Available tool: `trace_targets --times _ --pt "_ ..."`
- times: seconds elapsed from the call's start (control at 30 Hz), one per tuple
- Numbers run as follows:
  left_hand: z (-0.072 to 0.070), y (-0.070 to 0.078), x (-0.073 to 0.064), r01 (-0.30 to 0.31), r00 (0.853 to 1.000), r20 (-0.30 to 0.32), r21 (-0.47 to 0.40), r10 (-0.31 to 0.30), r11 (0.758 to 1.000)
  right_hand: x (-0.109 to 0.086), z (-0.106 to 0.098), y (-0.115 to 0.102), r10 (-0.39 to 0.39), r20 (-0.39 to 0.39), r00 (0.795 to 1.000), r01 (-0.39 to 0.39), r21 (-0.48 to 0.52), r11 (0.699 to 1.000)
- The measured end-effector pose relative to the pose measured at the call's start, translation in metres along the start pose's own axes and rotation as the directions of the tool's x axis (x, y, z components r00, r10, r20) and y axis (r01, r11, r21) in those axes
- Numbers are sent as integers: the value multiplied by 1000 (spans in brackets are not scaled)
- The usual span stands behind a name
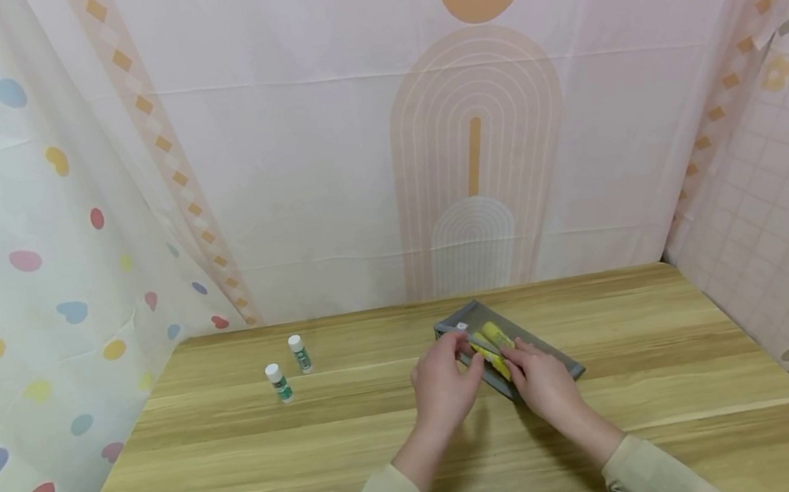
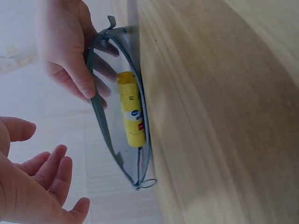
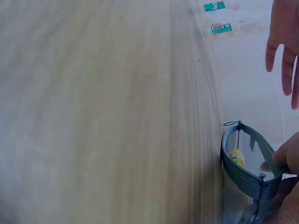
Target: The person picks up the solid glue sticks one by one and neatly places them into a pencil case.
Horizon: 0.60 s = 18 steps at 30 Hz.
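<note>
A grey see-through zipper pouch (image 1: pixel 535 344) lies on the table with its zipped side gaping. Inside it is a yellow glue stick (image 2: pixel 132 112); in the head view yellow shows in two spots, and I cannot tell whether that is more than one stick. My right hand (image 1: pixel 545 380) pinches the pouch's upper rim (image 2: pixel 99 112) between thumb and fingers, some of them inside behind the sheer material. Close to the mouth of the pouch, my left hand (image 1: pixel 446 381) has loosely spread fingers, holding nothing in the left wrist view (image 2: pixel 32 182).
Two white-capped glue sticks with green labels, one nearer (image 1: pixel 280 384) and one farther back (image 1: pixel 300 354), stand upright on the table's left side. The wooden table (image 1: pixel 363 452) ends at patterned curtains (image 1: pixel 311 190) behind and at both sides.
</note>
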<state>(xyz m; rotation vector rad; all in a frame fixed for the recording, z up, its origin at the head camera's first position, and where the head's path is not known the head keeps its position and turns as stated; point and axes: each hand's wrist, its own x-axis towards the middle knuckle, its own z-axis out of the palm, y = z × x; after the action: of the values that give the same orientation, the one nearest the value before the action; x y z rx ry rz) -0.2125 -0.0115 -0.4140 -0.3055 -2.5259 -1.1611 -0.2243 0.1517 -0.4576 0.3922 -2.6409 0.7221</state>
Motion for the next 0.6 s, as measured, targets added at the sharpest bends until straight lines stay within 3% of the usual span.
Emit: trace_targets --times 0.37,0.6 --pt "-7 9 -7 -108 992 -52 110 114 988 0 0 0 -10 -9 1000 10 2 1000" --pt "-14 7 -9 -179 978 -67 220 198 959 0 1 0 7 6 1000 -7 5 1000"
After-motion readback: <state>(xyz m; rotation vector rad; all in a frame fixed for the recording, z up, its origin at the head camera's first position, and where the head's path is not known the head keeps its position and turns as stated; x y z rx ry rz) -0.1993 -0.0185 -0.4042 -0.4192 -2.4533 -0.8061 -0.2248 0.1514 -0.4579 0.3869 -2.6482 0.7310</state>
